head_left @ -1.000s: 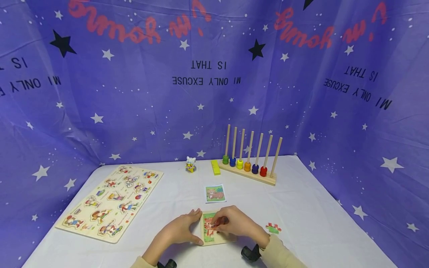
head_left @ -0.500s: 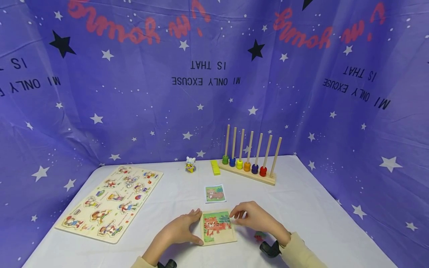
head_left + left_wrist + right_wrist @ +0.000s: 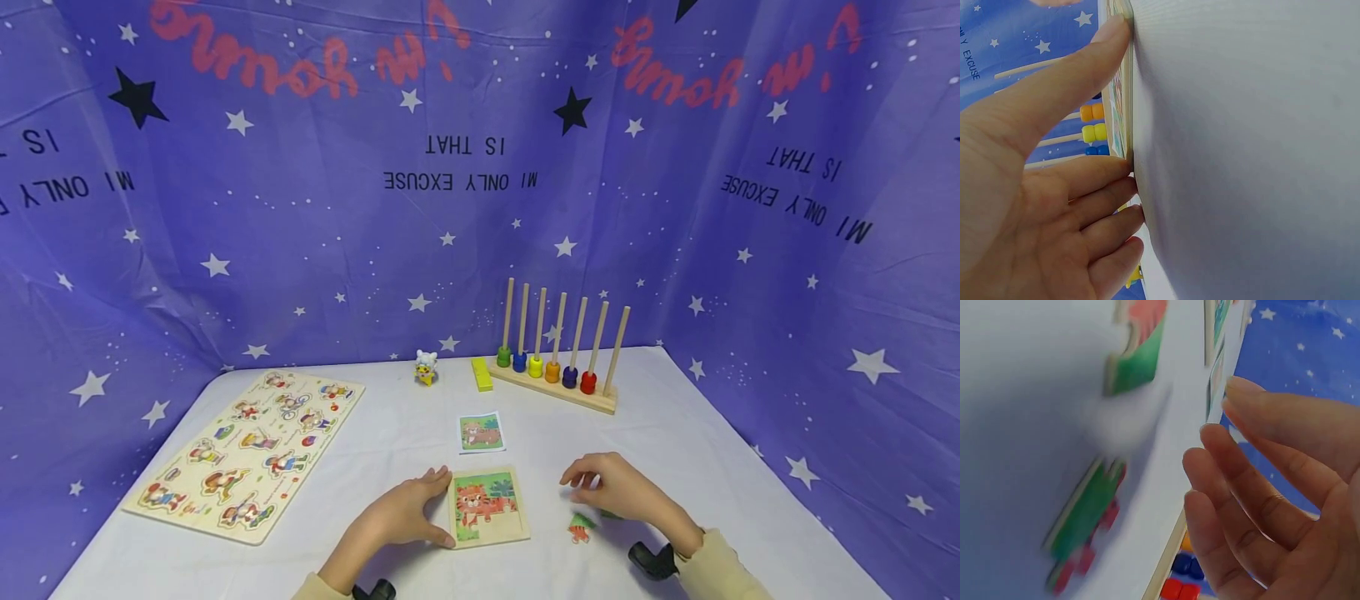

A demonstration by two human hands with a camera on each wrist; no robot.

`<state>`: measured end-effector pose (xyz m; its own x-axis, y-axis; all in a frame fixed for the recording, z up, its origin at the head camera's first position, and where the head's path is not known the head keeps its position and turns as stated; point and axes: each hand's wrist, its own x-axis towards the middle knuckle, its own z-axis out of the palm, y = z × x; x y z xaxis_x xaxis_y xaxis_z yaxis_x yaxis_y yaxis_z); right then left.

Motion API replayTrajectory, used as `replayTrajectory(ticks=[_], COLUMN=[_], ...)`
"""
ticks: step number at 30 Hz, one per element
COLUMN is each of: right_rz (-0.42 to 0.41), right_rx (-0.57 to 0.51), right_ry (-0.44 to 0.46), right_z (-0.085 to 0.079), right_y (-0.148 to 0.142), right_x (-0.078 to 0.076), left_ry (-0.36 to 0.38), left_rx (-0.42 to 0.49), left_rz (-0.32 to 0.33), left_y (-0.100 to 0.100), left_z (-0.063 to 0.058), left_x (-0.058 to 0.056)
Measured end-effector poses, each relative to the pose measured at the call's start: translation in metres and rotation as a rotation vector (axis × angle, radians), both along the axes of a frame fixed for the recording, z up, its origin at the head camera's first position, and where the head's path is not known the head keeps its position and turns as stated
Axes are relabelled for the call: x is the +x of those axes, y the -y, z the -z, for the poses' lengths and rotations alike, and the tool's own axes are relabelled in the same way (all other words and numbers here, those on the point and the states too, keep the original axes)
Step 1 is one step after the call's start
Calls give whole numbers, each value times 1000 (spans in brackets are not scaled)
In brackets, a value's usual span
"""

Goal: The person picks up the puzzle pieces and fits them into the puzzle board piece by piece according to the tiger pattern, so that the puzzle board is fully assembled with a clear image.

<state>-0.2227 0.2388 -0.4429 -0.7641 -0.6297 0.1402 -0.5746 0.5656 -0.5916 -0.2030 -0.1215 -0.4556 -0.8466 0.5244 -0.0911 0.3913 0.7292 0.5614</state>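
A small wooden tray puzzle (image 3: pixel 511 526) lies on the white table, with tiger-picture pieces fitted over most of it and bare wood at its lower right. My left hand (image 3: pixel 401 510) rests at its left side, fingers fairly straight. In the left wrist view the thumb (image 3: pixel 1075 81) touches the tray's edge. To the right, my right hand (image 3: pixel 613 485) hovers with loosely bent fingers and nothing between them. Below its fingertips lies a red and green jigsaw piece (image 3: pixel 579 527). The right wrist view shows a second jigsaw piece (image 3: pixel 1085 512), mostly hidden by the hand in the head view.
A picture card (image 3: pixel 482 433) lies just behind the tray. At the left is a large wooden peg puzzle board (image 3: pixel 247 454). Along the back stand a small toy figure (image 3: pixel 426 367), a yellow block (image 3: pixel 482 374) and a bead rack with tall pegs (image 3: pixel 555 387).
My right hand has let go of a piece in the tray's upper right and moved right, over the loose pieces. The left hand has stayed at the tray.
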Motion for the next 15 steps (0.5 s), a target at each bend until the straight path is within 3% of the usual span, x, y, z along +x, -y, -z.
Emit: replayTrajectory(ticks=[10,15], right_rz=[89,118], right_rx=[63,79], right_ry=[67,51], right_z=[7,10], right_y=[-30,-39], right_x=[6,12], left_ry=[12,13], left_rx=[1,-2], left_rz=[-3,-6], left_y=[-1,-1], left_z=[0,0], left_x=[-1,-1])
